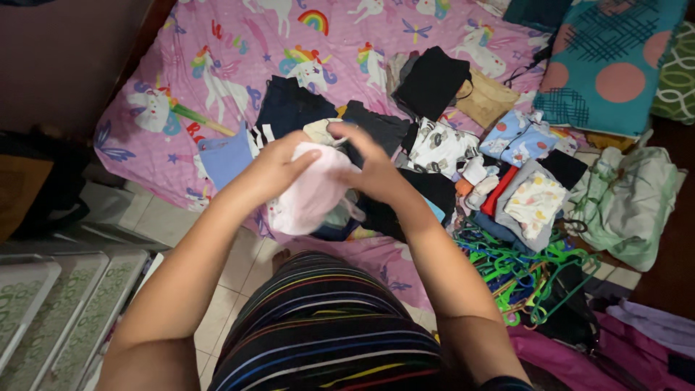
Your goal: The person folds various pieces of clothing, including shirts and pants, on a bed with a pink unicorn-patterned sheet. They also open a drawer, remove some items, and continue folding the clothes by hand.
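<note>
Both my hands hold a small pale pink garment (308, 199) in the air above the edge of a bed. My left hand (279, 168) grips its upper left side, thumb over the cloth. My right hand (369, 163) pinches its upper right part, fingers curled down. Under the hands lie piles of folded clothes on a pink sheet with unicorns (217, 58): a dark navy piece (289, 105), a light blue piece (224, 159), a black and grey piece (376, 127), a white patterned piece (441, 148).
More clothes lie to the right: a black piece (431, 80), a tan piece (485, 98), a light blue printed piece (517, 137), a pale green heap (626, 203). Green hangers (517, 271) are piled at the bed's edge. A teal cushion (608, 58) is behind. White drawers (58, 304) stand at left.
</note>
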